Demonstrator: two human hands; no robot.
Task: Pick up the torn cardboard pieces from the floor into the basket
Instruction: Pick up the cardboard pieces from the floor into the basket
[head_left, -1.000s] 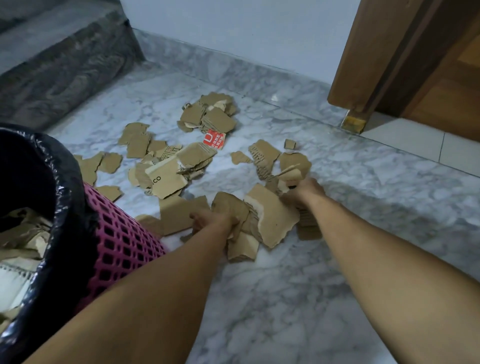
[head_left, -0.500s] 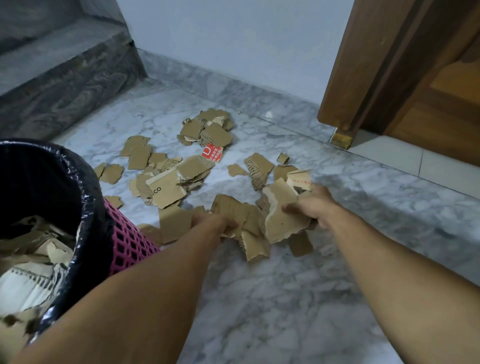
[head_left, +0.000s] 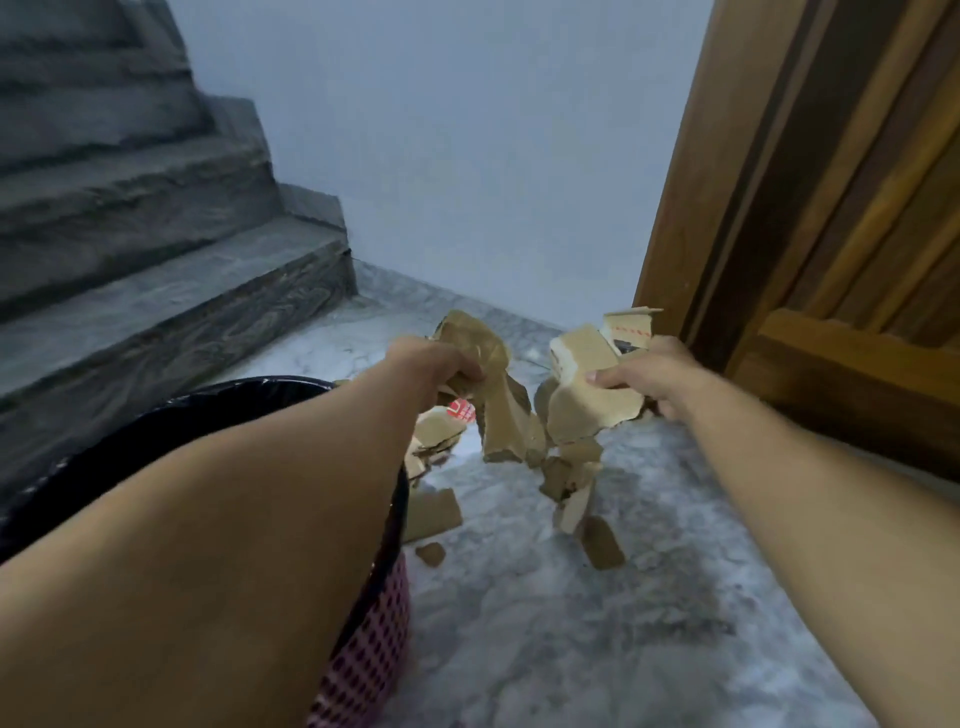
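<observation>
My left hand (head_left: 434, 366) is closed around a bunch of torn brown cardboard pieces (head_left: 488, 384), held in the air above the floor. My right hand (head_left: 641, 376) grips another bunch of cardboard pieces (head_left: 587, 395), one with a red dashed stripe. Several smaller scraps (head_left: 574, 499) hang or drop below the two bunches. More torn pieces (head_left: 431, 514) lie on the marble floor, one with a red label (head_left: 460, 410). The pink mesh basket (head_left: 369, 654) with a black liner (head_left: 249, 395) stands at lower left, mostly hidden under my left forearm.
Dark grey stone stairs (head_left: 156, 249) rise at the left. A wooden door and frame (head_left: 810, 218) stand at the right. A pale wall (head_left: 467, 156) closes the back. The marble floor (head_left: 571, 649) stretches in front of me.
Both hands have lifted their cardboard bunches off the floor and raised them. The view has tilted up, so the stairs and wall show more. A few scraps fall from the bunches.
</observation>
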